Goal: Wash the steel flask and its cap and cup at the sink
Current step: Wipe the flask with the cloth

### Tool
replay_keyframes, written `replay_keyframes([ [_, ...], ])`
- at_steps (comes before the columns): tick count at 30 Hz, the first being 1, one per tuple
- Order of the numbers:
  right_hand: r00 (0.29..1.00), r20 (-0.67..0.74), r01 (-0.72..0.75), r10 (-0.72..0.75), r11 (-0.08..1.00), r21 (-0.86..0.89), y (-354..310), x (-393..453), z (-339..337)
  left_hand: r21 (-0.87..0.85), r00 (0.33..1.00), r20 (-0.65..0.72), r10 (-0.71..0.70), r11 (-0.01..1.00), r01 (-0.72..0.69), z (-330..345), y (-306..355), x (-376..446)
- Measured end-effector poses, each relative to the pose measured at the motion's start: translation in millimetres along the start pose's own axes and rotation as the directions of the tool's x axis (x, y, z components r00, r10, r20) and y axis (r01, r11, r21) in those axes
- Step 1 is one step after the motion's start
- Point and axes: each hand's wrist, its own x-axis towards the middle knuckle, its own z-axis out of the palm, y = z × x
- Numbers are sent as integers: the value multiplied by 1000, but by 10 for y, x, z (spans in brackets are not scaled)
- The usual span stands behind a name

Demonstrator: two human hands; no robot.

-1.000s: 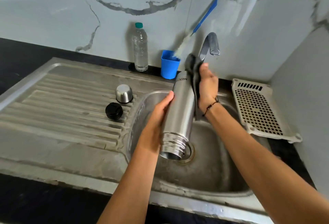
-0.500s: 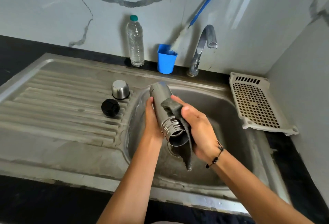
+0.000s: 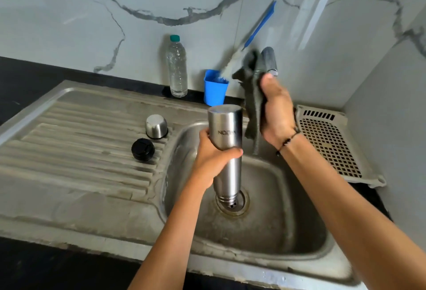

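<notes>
A worn steel sink with a ribbed drainboard sits against a veined marble wall. The left hand grips the flask, mouth down over the drain. The right hand clutches a dark cloth by the tap, which it partly hides. The cup and black cap stand on the drainboard, left of the basin. The flask's lettering is unreadable.

Steel flask: brushed cylinder, inverted, open threaded mouth down over sink drain, gripped mid-body. Steel cup: upside down on ribbed drainboard. Black cap: just in front of cup, near basin edge.
</notes>
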Motion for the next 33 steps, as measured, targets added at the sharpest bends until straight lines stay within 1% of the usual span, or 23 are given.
replay_keyframes([
  [1,996,77,51,-39,986,-158,-18,5,66,100,999,-4,44,994,-44,25,2,2],
  [2,982,176,122,-61,926,-358,-12,0,109,178,996,-8,87,980,-84,35,5,9],
  [3,955,295,209,-41,799,-564,20,3,116,239,992,-6,125,964,-120,31,12,13],
  [4,908,418,313,20,632,-709,65,21,90,294,987,4,160,943,-154,14,34,1],
  [5,861,499,388,100,505,-771,90,50,46,357,981,8,196,916,-186,-7,48,0],
  [6,826,536,413,177,458,-787,73,55,17,411,974,11,226,887,-211,-27,49,-5],
  [8,802,550,408,235,458,-790,13,84,8,442,964,13,265,864,-243,-30,49,-28],
  [9,816,528,409,235,409,-816,-11,107,23,431,961,8,278,866,-254,-10,62,-54],
  [12,875,423,387,235,185,-903,-77,127,116,383,961,-36,274,892,-240,107,99,-96],
  [14,890,404,404,213,47,-914,-97,124,187,350,959,-67,277,906,-237,171,105,-115],
  [16,895,385,392,223,17,-920,-118,146,230,311,956,-76,285,917,-248,208,97,-126],
  [18,910,340,345,236,24,-938,-119,165,233,329,955,-65,289,910,-253,227,90,-135],
  [19,923,317,319,217,28,-947,-111,178,220,352,954,-59,293,901,-254,230,90,-143],
  [22,957,277,277,84,21,-961,-82,211,195,405,949,-50,311,875,-265,230,95,-149],
  [24,972,236,236,-7,9,-972,-74,252,159,421,938,-39,346,857,-298,222,83,-129],
  [26,982,177,182,-68,81,-980,-37,341,80,447,926,-22,378,832,-329,202,64,-98],
  [27,989,133,142,-65,163,-976,6,400,24,467,923,-16,385,819,-333,185,53,-85],
  [28,995,87,97,-48,309,-946,52,449,-32,482,924,-11,382,811,-330,163,48,-83],
  [29,1000,24,27,-12,516,-856,106,493,-98,488,928,-7,373,811,-322,136,38,-76],
  [30,997,-46,-76,61,739,-669,141,499,-133,484,934,-3,358,817,-312,100,30,-68],
  [31,985,-93,-172,146,890,-422,153,496,-165,476,939,1,344,825,-303,67,18,-57],
  [32,977,-108,-205,185,955,-216,152,489,-197,479,945,0,328,829,-288,27,6,-48],
  [33,980,-90,-190,179,972,-140,152,478,-224,496,948,-1,319,823,-276,-5,-4,-38],
])
